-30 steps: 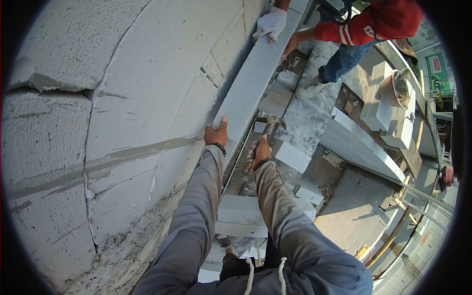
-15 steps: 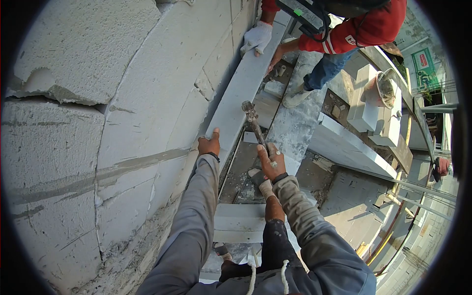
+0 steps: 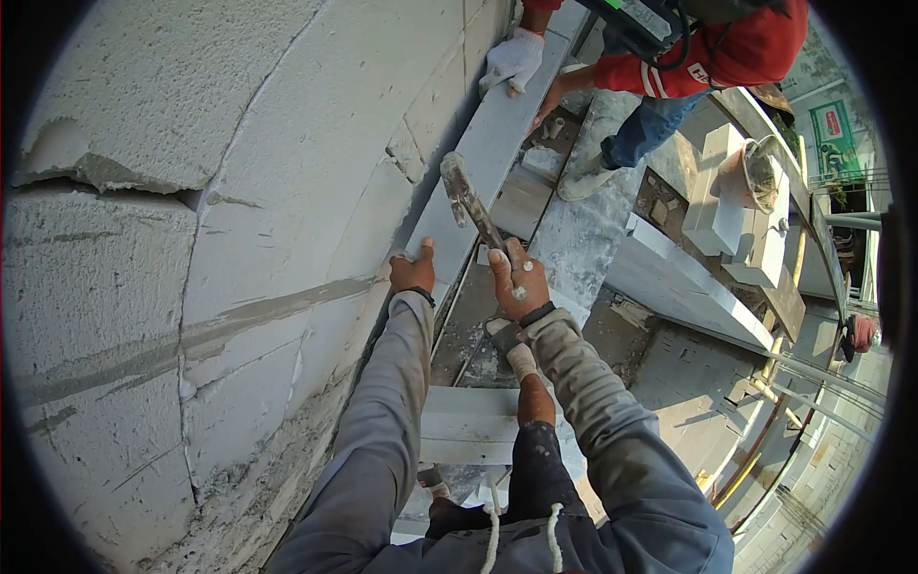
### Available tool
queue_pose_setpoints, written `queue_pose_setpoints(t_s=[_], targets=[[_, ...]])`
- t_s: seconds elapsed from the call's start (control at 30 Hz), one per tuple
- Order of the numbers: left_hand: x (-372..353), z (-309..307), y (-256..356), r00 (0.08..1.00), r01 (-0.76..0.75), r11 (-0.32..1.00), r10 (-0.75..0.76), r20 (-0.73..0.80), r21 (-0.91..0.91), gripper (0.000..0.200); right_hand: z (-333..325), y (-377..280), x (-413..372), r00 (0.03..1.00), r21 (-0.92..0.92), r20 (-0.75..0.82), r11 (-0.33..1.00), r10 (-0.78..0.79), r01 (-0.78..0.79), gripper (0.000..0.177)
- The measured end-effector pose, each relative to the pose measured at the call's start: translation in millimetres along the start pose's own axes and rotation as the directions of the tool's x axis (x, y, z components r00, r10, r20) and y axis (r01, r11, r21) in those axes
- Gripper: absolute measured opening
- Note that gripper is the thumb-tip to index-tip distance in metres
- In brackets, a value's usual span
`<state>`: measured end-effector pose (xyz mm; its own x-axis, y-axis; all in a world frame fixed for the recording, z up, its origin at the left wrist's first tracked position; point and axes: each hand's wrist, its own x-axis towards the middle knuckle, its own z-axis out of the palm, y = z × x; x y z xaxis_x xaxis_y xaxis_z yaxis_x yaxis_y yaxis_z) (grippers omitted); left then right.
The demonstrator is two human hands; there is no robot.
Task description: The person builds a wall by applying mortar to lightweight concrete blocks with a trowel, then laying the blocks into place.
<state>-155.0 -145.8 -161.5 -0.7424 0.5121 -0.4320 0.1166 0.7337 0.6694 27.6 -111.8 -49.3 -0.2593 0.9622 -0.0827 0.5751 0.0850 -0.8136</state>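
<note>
My right hand [image 3: 521, 282] is closed round the handle of a worn, mortar-spotted hammer [image 3: 488, 228]. Its head is raised over a long pale slab [image 3: 502, 143] that runs beside the block wall [image 3: 277, 182]. My left hand [image 3: 414, 268] grips the slab's near end, thumb up, with its fingers partly hidden at the wall side. At the far end, a co-worker's white-gloved hand [image 3: 514, 59] rests on the slab. That person's other hand [image 3: 547, 103], bare, is at the slab's outer edge.
A co-worker in a red sleeve [image 3: 755, 48] bends over the far end. A dusty plank [image 3: 588, 225] lies below, beside rubble. To the right are stacked pale blocks [image 3: 715, 206], a mortar bucket [image 3: 734, 177] and a long block [image 3: 688, 277]. My foot [image 3: 502, 335] is underneath.
My right hand has risen slightly and the hammer has swung up and left, its head now over the slab. The co-worker's hands remain on the slab.
</note>
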Motion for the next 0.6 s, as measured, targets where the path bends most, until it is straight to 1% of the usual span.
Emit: queue_pose_setpoints(t_s=[0.03, 0.1, 0.13, 0.17, 0.2, 0.23, 0.3, 0.33, 0.37, 0.4, 0.43, 0.47, 0.5, 0.57, 0.6], targets=[[-3.2, -2.2, 5.0, 1.0, 0.002, 1.0, -0.002, 0.002, 0.003, 0.069, 7.1, 11.9, 9.7, 1.0, 0.0, 0.001, 1.0, 0.004, -0.004, 0.047], [-6.5, -6.7, 9.5, 1.0, -0.02, 1.0, 0.02, 0.009, 0.002, 0.071, 13.9, 28.5, 19.8, 0.989, -0.147, -0.016, 0.978, 0.149, -0.15, 0.05], [-5.4, -6.9, 15.0, 1.0, -0.016, 1.0, 0.016, 0.001, 0.009, 0.071, 1.8, 14.7, 14.1, 0.979, -0.057, 0.04, 0.979, 0.2, -0.198, 0.048], [-10.7, -6.8, 15.3, 0.999, -0.025, 0.998, 0.028, -0.045, 0.057, 0.065, -6.7, 9.6, -1.8, 0.976, -0.051, 0.06, 0.977, 0.21, -0.207, 0.048], [-11.4, -8.9, 17.1, 0.995, -0.042, 0.993, 0.051, -0.088, 0.106, 0.059, -15.7, 7.6, -18.3, 0.989, -0.056, 0.067, 0.99, 0.135, -0.131, 0.045], [-7.0, -13.1, 23.0, 0.994, -0.043, 0.993, 0.053, -0.094, 0.112, 0.059, -24.9, 7.3, -30.2, 0.997, -0.06, 0.064, 0.997, 0.051, -0.047, 0.043], [-6.8, -20.7, 23.3, 0.99, 0.04, 0.989, -0.058, 0.125, 0.144, 0.074, -42.4, 10.6, -68.8, 0.979, 0.042, 0.197, 0.997, 0.048, -0.057, 0.038], [-0.6, -21.1, 21.0, 0.986, 0.006, 0.979, -0.04, 0.159, 0.206, 0.076, -46.1, 21.4, -91.0, 0.962, 0.001, 0.266, 0.998, 0.066, -0.069, 0.037], [-1.1, -23.1, 18.4, 0.985, 0.015, 0.975, -0.053, 0.164, 0.223, 0.076, -46.4, 33.1, -112.9, 0.939, -0.039, 0.333, 0.996, 0.087, -0.078, 0.036], [-1.6, -24.2, 22.2, 0.986, -0.026, 0.971, -0.013, 0.163, 0.237, 0.077, -46.4, 40.2, -128.8, 0.937, -0.034, 0.335, 0.995, 0.095, -0.089, 0.036], [-2.8, -25.1, 27.2, 0.987, -0.067, 0.966, 0.027, 0.161, 0.248, 0.077, -45.9, 46.3, -142.3, 0.885, -0.23, 0.425, 0.968, 0.192, -0.1, 0.034], [-6.5, -26.0, 31.6, 0.989, -0.069, 0.957, 0.029, 0.146, 0.281, 0.078, -41.5, 51.8, -155.9, 0.817, -0.417, 0.491, 0.905, 0.303, -0.085, 0.032], [-7.8, -26.8, 28.6, 0.989, -0.065, 0.955, 0.022, 0.149, 0.29, 0.078, -30.1, 62.0, -170.1, 0.812, -0.415, 0.495, 0.905, 0.31, -0.093, 0.032], [-2.0, -25.2, 27.3, 0.984, -0.098, 0.955, 0.051, 0.169, 0.279, 0.078, 4.4, 91.0, -183.1, 0.752, -0.552, 0.571, 0.832, 0.33, 0.053, 0.033], [-2.8, -24.9, 26.0, 0.985, -0.095, 0.955, 0.049, 0.165, 0.282, 0.078, 20.1, 98.1, -185.0, 0.712, -0.487, 0.654, 0.863, 0.256, 0.138, 0.032]])
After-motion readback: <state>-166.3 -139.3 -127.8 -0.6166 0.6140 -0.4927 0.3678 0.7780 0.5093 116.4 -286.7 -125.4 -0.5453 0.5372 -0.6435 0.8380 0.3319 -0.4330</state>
